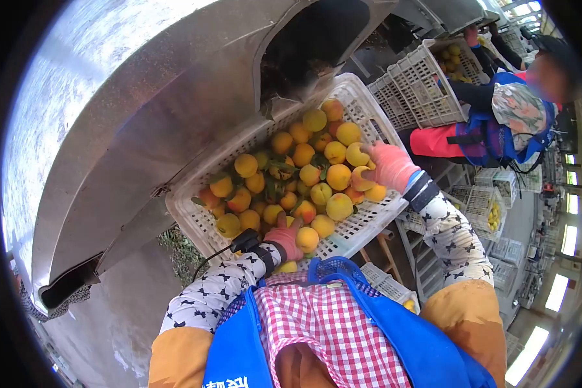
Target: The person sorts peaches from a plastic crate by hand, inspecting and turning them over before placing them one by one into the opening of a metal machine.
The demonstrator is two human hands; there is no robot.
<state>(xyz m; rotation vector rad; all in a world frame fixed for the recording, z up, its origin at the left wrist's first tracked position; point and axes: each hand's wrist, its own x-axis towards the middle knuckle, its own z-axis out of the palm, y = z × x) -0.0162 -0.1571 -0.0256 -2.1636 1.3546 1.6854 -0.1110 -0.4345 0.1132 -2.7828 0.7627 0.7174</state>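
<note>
Bright windows [555, 293] shine far off on my right, in a big room with a gray floor [97, 336]. Big gray metal [194, 71] curves up on my left and ahead of me. Close to it sits a white crate [362, 107] with lots of holes, right in front of my body. Fruit [339, 176], yellow, orange and some red, lies in a heap in it, with a few green leaves [271, 193] in between.

My left hand [284, 238] is low at the near side of the crate, with its fingers bent and a bit apart by the fruit. I can't tell if it has hold of one. My right hand [391, 168] is over the right side, half open, with its fingertips at two yellow ones. I can't tell if it grips either.

Both hands look pink, and my sleeves [207, 294] are white with black bows. Beside my left wrist is a small black thing [244, 240] with a wire. My vest [236, 343] is blue.

Past my crate, another crate [407, 97] stands tilted, with fruit in it too. Someone [524, 116] in blue and pink is next to it.
</note>
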